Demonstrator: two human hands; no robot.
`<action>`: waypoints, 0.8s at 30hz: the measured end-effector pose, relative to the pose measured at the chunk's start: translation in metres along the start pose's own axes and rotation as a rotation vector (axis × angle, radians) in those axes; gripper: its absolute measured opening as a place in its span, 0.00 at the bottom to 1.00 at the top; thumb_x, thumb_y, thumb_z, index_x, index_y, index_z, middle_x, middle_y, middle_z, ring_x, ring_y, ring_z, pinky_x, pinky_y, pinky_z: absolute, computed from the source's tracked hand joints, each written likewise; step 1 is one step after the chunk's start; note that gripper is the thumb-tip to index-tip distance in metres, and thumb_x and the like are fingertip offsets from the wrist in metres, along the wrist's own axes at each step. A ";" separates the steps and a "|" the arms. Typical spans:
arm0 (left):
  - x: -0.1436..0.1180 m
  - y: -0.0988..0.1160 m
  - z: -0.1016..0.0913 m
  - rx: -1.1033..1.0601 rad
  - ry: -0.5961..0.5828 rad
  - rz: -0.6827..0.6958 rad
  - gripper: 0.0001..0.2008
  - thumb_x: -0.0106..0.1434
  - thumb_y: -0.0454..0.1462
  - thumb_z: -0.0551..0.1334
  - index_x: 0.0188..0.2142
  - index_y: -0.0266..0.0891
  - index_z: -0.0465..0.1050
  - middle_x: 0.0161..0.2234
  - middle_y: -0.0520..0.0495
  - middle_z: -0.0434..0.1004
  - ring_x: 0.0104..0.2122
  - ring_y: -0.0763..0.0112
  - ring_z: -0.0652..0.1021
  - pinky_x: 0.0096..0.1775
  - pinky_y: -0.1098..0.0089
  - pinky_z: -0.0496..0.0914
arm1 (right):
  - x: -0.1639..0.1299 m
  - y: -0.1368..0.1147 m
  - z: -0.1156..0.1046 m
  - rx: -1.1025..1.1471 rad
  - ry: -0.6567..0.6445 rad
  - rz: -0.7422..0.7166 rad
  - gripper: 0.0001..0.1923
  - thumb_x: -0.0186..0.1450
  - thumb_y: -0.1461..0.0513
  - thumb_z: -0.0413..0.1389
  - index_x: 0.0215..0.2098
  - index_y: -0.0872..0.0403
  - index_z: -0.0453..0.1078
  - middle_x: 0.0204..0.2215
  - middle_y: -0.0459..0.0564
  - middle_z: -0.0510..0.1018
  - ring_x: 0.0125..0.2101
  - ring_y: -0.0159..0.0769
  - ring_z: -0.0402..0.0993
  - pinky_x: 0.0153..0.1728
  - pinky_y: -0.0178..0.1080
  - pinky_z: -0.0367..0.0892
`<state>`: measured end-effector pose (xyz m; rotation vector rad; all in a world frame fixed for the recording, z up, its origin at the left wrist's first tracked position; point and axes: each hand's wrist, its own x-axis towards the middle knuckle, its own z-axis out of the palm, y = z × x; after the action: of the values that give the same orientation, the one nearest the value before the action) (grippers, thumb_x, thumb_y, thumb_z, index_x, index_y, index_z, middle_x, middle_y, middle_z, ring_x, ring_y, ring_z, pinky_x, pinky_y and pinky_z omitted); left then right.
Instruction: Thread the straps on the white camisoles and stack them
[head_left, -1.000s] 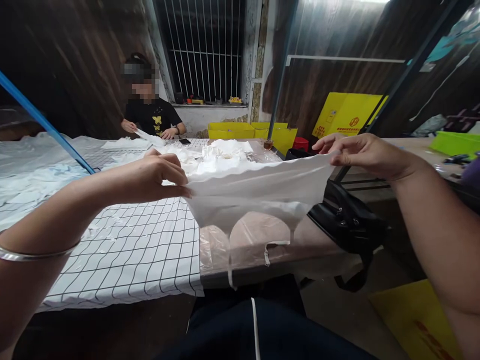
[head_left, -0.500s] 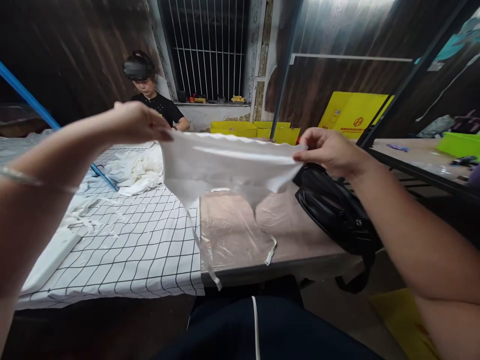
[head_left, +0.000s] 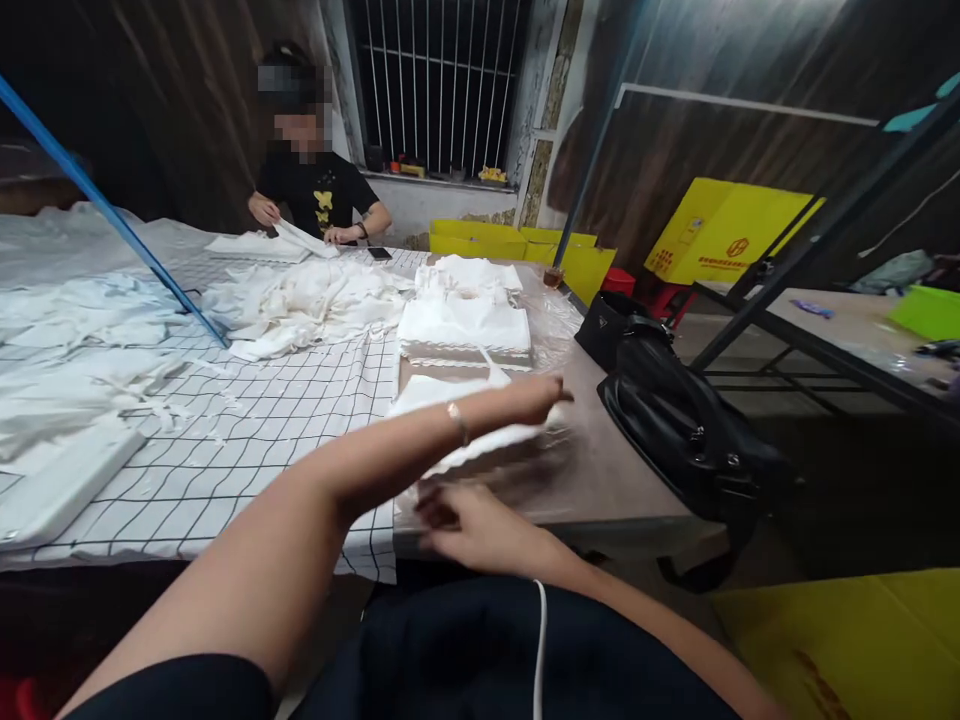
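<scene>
A white bra top (head_left: 487, 447) with a scalloped edge and thin straps lies over the near part of the table. My left hand (head_left: 538, 400) reaches across to its right end, fingers closed at the fabric there. Beneath my left forearm, my right hand (head_left: 469, 525) is at the near left side of the bra top; its curled fingers are smeared by motion, so their grip cannot be made out. My forearms cross. Just beyond, a stack of folded white bra tops (head_left: 465, 325) shows scalloped edges.
White garments lie heaped (head_left: 322, 305) on the checked cloth (head_left: 300, 450). A black bag (head_left: 675, 420) sits at the table's right edge. Across the table, a person (head_left: 319, 200) handles white fabric. A blue pole (head_left: 112, 220) slants on the left. Yellow boxes (head_left: 480, 240) stand behind.
The bra top, stretched in the air between both hands, is now down on the table. My left hand has moved right and my right hand left, crossing my arms. The view has tilted down.
</scene>
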<state>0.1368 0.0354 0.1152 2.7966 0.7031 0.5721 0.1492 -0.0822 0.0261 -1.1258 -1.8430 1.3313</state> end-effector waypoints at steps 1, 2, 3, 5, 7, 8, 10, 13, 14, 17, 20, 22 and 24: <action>-0.018 0.001 0.025 -0.036 -0.077 0.023 0.14 0.61 0.33 0.66 0.47 0.41 0.74 0.46 0.46 0.75 0.41 0.65 0.77 0.41 0.69 0.73 | -0.022 0.005 -0.008 -0.101 -0.071 0.019 0.07 0.58 0.61 0.64 0.34 0.53 0.74 0.32 0.46 0.78 0.35 0.39 0.74 0.38 0.37 0.68; -0.040 0.000 0.044 -0.074 -0.134 0.030 0.16 0.59 0.30 0.66 0.47 0.41 0.74 0.45 0.46 0.75 0.40 0.66 0.78 0.40 0.70 0.73 | -0.044 0.009 -0.019 -0.167 -0.055 0.057 0.04 0.59 0.61 0.62 0.34 0.53 0.75 0.31 0.46 0.78 0.34 0.38 0.74 0.37 0.36 0.67; -0.066 -0.004 0.056 -0.110 -0.161 0.022 0.17 0.59 0.29 0.65 0.48 0.40 0.74 0.44 0.45 0.75 0.40 0.65 0.78 0.39 0.70 0.72 | -0.064 0.013 -0.034 -0.205 0.018 0.116 0.04 0.61 0.60 0.60 0.33 0.52 0.75 0.30 0.45 0.78 0.32 0.37 0.74 0.35 0.35 0.66; -0.121 -0.015 0.065 -0.144 -0.102 -0.060 0.13 0.62 0.31 0.61 0.47 0.39 0.73 0.43 0.43 0.74 0.41 0.63 0.77 0.41 0.67 0.72 | -0.095 0.024 -0.068 -0.260 0.274 0.230 0.10 0.63 0.56 0.56 0.31 0.53 0.74 0.28 0.46 0.77 0.30 0.38 0.73 0.32 0.35 0.66; -0.172 -0.029 0.062 -0.030 -0.032 -0.172 0.09 0.63 0.34 0.59 0.43 0.38 0.73 0.39 0.42 0.74 0.39 0.60 0.75 0.40 0.63 0.71 | -0.108 0.040 -0.100 -0.369 0.595 0.319 0.14 0.62 0.51 0.56 0.28 0.53 0.71 0.23 0.47 0.75 0.26 0.38 0.71 0.28 0.36 0.64; -0.192 -0.034 0.059 0.050 0.006 -0.241 0.09 0.64 0.36 0.59 0.43 0.37 0.73 0.39 0.42 0.73 0.38 0.59 0.74 0.39 0.61 0.70 | -0.107 0.049 -0.113 -0.443 0.738 0.359 0.14 0.61 0.51 0.57 0.27 0.53 0.70 0.22 0.47 0.73 0.25 0.38 0.70 0.27 0.36 0.63; -0.219 -0.044 0.056 0.198 0.052 -0.332 0.10 0.63 0.37 0.59 0.43 0.37 0.73 0.38 0.41 0.73 0.37 0.57 0.73 0.38 0.59 0.70 | -0.090 0.064 -0.132 -0.570 0.897 0.440 0.13 0.59 0.52 0.59 0.27 0.53 0.69 0.23 0.48 0.73 0.26 0.39 0.70 0.28 0.36 0.62; -0.228 -0.052 0.059 0.321 0.055 -0.351 0.09 0.63 0.35 0.58 0.41 0.38 0.74 0.37 0.42 0.73 0.35 0.59 0.72 0.37 0.62 0.69 | -0.043 0.075 -0.147 -0.712 0.899 0.557 0.14 0.56 0.53 0.63 0.29 0.54 0.69 0.29 0.50 0.76 0.32 0.41 0.72 0.29 0.36 0.59; -0.226 -0.055 0.060 0.339 0.044 -0.342 0.08 0.63 0.33 0.57 0.38 0.38 0.75 0.36 0.42 0.73 0.34 0.60 0.72 0.36 0.63 0.69 | -0.028 0.075 -0.149 -0.735 0.865 0.593 0.13 0.56 0.53 0.64 0.28 0.54 0.69 0.30 0.51 0.76 0.32 0.42 0.72 0.28 0.35 0.58; -0.216 -0.058 0.059 0.352 0.062 -0.324 0.10 0.62 0.29 0.55 0.30 0.38 0.73 0.31 0.44 0.72 0.31 0.63 0.72 0.34 0.66 0.68 | -0.005 0.071 -0.153 -0.700 0.727 0.657 0.11 0.57 0.58 0.61 0.23 0.54 0.67 0.25 0.48 0.74 0.29 0.39 0.70 0.25 0.34 0.55; -0.217 -0.050 0.056 0.282 0.156 -0.290 0.11 0.63 0.29 0.53 0.29 0.38 0.72 0.30 0.45 0.70 0.31 0.65 0.72 0.34 0.68 0.68 | -0.028 0.074 -0.158 -0.626 0.692 0.630 0.10 0.56 0.59 0.59 0.20 0.54 0.65 0.18 0.43 0.69 0.24 0.35 0.67 0.23 0.33 0.53; -0.224 -0.037 0.056 0.209 0.164 -0.244 0.11 0.64 0.29 0.53 0.29 0.38 0.71 0.31 0.45 0.70 0.32 0.66 0.71 0.35 0.68 0.68 | -0.061 0.080 -0.159 -0.569 0.692 0.603 0.12 0.55 0.57 0.59 0.19 0.54 0.65 0.16 0.42 0.67 0.22 0.34 0.65 0.22 0.33 0.53; -0.231 -0.024 0.056 0.128 0.100 -0.210 0.11 0.64 0.29 0.53 0.29 0.38 0.71 0.30 0.46 0.70 0.31 0.67 0.71 0.34 0.69 0.67 | -0.093 0.086 -0.157 -0.542 0.669 0.625 0.14 0.54 0.54 0.60 0.19 0.54 0.65 0.16 0.42 0.66 0.21 0.34 0.64 0.21 0.33 0.53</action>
<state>-0.0377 -0.0619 -0.0157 2.7743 1.0749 0.6513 0.3485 -0.0831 -0.0043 -2.2369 -1.3998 0.5701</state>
